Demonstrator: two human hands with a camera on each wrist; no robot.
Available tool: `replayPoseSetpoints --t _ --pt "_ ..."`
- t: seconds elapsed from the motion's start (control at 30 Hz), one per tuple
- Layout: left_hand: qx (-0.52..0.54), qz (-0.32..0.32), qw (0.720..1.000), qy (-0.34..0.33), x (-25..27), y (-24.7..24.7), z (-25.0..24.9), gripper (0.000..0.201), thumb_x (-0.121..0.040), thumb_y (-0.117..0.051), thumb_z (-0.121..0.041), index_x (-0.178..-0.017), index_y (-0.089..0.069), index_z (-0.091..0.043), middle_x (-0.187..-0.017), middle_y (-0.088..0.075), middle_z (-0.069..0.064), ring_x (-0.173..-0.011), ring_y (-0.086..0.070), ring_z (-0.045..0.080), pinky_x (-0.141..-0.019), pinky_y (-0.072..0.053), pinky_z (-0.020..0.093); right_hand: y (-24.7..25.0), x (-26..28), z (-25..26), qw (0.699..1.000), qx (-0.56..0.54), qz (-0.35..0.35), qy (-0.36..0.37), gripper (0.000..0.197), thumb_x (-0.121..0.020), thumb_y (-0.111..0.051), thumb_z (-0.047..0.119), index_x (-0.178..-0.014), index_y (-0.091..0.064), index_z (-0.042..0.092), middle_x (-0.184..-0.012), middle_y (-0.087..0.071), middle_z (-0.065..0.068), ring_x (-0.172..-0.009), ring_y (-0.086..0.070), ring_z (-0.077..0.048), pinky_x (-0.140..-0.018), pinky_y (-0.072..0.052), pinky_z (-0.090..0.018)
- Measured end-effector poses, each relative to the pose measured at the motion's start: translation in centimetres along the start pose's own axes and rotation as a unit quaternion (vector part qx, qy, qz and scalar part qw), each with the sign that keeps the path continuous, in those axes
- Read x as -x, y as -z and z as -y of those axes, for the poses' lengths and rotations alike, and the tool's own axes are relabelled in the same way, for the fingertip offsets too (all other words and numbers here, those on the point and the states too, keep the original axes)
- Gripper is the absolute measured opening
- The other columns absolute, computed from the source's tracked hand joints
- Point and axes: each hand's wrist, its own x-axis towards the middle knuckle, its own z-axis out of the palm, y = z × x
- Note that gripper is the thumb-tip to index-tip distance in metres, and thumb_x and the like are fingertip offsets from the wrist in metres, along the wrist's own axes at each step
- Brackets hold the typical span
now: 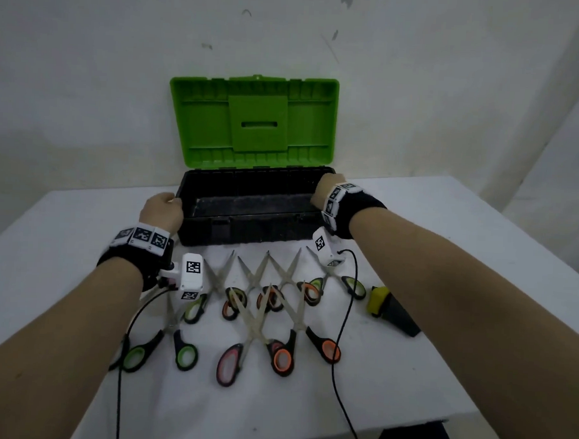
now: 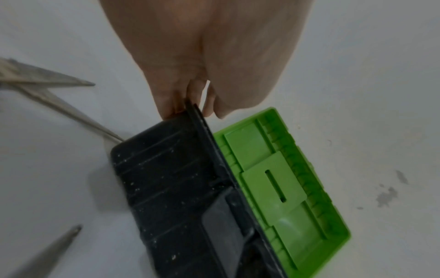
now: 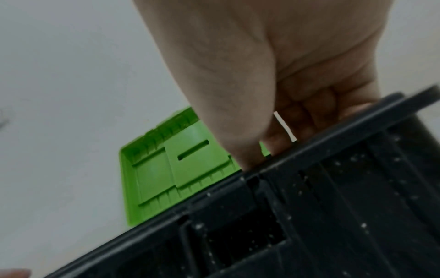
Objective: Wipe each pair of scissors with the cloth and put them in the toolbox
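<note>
A black toolbox [image 1: 248, 230] stands open at the back of the table, its green lid [image 1: 252, 124] leaning against the wall. My left hand [image 1: 161, 208] grips the box's left end rim; in the left wrist view the fingers [image 2: 171, 105] curl over the rim of the toolbox [image 2: 166, 178]. My right hand [image 1: 321, 192] grips the right end, its thumb and fingers [image 3: 278, 143] over the black rim [image 3: 309, 150]. The inside of the box looks bare and dusty. Several scissors [image 1: 256, 330] with green, orange and pink handles lie spread open in front of the box.
A yellow and dark grey item [image 1: 390, 306] lies to the right of the scissors; I cannot tell if it is the cloth. Camera cables trail from both wrists across the white table [image 1: 440, 375]. The wall is right behind the lid.
</note>
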Motion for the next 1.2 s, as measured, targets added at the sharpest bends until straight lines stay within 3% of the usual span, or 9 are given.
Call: replayPoseSetpoints --t 0.07,0.13,0.23,0.33,0.47,0.57,0.77,1.03,1.2 --pt "-0.035 -0.013 0.999 -0.016 1.8 0.1 -1.2 0.039 -0.098 -0.050 -0.017 -0.134 -0.057 -0.003 -0.139 -0.053 0.026 -0.129 -0.047 0.041 -0.109 -0.035 0.040 0.5 1.2 -0.6 0.997 -0.059 -0.048 -0.006 0.018 -0.093 -0.055 0.021 -0.100 -0.057 0.005 -0.094 -0.057 -0.010 -0.077 -0.057 -0.028 -0.074 -0.055 -0.041" --pt "-0.083 -0.030 0.996 -0.032 4.2 0.1 -2.5 0.043 -0.098 -0.051 -0.024 -0.139 -0.054 -0.013 -0.143 -0.047 0.024 -0.132 -0.039 0.044 -0.110 -0.032 0.043 0.1 2.8 -1.7 0.987 -0.117 -0.101 -0.028 0.016 -0.090 -0.055 0.023 -0.091 -0.053 0.007 -0.087 -0.051 -0.011 -0.068 -0.053 -0.028 -0.063 -0.047 -0.032" --pt "-0.113 -0.011 0.991 -0.071 8.8 -1.0 -3.9 0.036 -0.094 -0.052 -0.032 -0.128 -0.059 -0.023 -0.136 -0.052 0.013 -0.127 -0.043 0.039 -0.107 -0.037 0.047 -1.5 6.1 -3.8 0.977 -0.169 -0.124 -0.048 0.024 -0.084 -0.056 0.028 -0.094 -0.063 0.007 -0.091 -0.057 -0.014 -0.074 -0.058 -0.031 -0.071 -0.052 -0.033" --pt "-0.095 0.089 0.983 -0.131 14.1 -2.7 -4.5 0.016 -0.093 -0.053 -0.030 -0.100 -0.065 -0.021 -0.104 -0.068 0.004 -0.099 -0.061 0.026 -0.088 -0.050 0.036 -3.3 9.3 -5.6 0.975 -0.179 -0.121 -0.050 0.028 -0.082 -0.055 0.031 -0.097 -0.067 0.011 -0.099 -0.062 -0.015 -0.081 -0.062 -0.033 -0.080 -0.056 -0.039" --pt "-0.171 0.199 0.951 -0.164 20.7 -4.7 -4.5 0.020 -0.097 -0.055 -0.032 -0.081 -0.063 -0.023 -0.081 -0.067 0.000 -0.077 -0.064 0.019 -0.070 -0.054 0.035 -5.4 12.7 -8.0 0.977 -0.160 -0.119 -0.079 0.023 -0.083 -0.054 0.029 -0.094 -0.065 0.012 -0.097 -0.062 -0.011 -0.079 -0.059 -0.032 -0.081 -0.053 -0.038" --pt "-0.272 0.237 0.914 -0.186 23.0 -5.4 -4.2 0.029 -0.095 -0.056 -0.040 -0.081 -0.066 -0.017 -0.081 -0.068 0.004 -0.077 -0.065 0.021 -0.071 -0.056 0.036 -6.4 14.4 -9.3 0.981 -0.121 -0.117 -0.093 0.021 -0.083 -0.054 0.028 -0.095 -0.066 0.015 -0.099 -0.065 -0.009 -0.088 -0.058 -0.031 -0.083 -0.046 -0.035" --pt "-0.399 0.232 0.864 -0.201 24.4 -6.2 -3.7 0.039 -0.088 -0.056 -0.054 -0.064 -0.055 -0.023 -0.080 -0.063 0.003 -0.076 -0.062 0.022 -0.076 -0.056 0.037 -7.2 15.8 -11.7 0.991 -0.038 -0.071 -0.103 0.036 -0.087 -0.053 0.031 -0.120 -0.055 0.017 -0.124 -0.052 -0.010 -0.116 -0.047 -0.032 -0.093 -0.038 -0.041" --pt "-0.332 0.222 0.901 -0.171 23.4 -6.1 -4.4 0.036 -0.095 -0.050 -0.036 -0.064 -0.054 -0.018 -0.061 -0.054 -0.002 -0.069 -0.057 0.021 -0.089 -0.048 0.044 -7.2 14.4 -13.2 0.988 -0.048 -0.040 -0.139 0.021 -0.091 -0.051 0.030 -0.085 -0.050 0.010 -0.094 -0.056 -0.010 -0.101 -0.056 -0.031 -0.089 -0.049 -0.041" --pt "-0.121 0.241 0.950 -0.156 21.7 -5.0 -5.1 0.032 -0.099 -0.055 -0.037 -0.079 -0.060 -0.013 -0.072 -0.061 0.002 -0.066 -0.055 0.016 -0.066 -0.047 0.030 -6.6 12.9 -13.7 0.991 -0.044 -0.004 -0.126 0.030 -0.087 -0.063 0.028 -0.069 -0.048 0.009 -0.073 -0.055 -0.008 -0.065 -0.053 -0.022 -0.059 -0.047 -0.028"
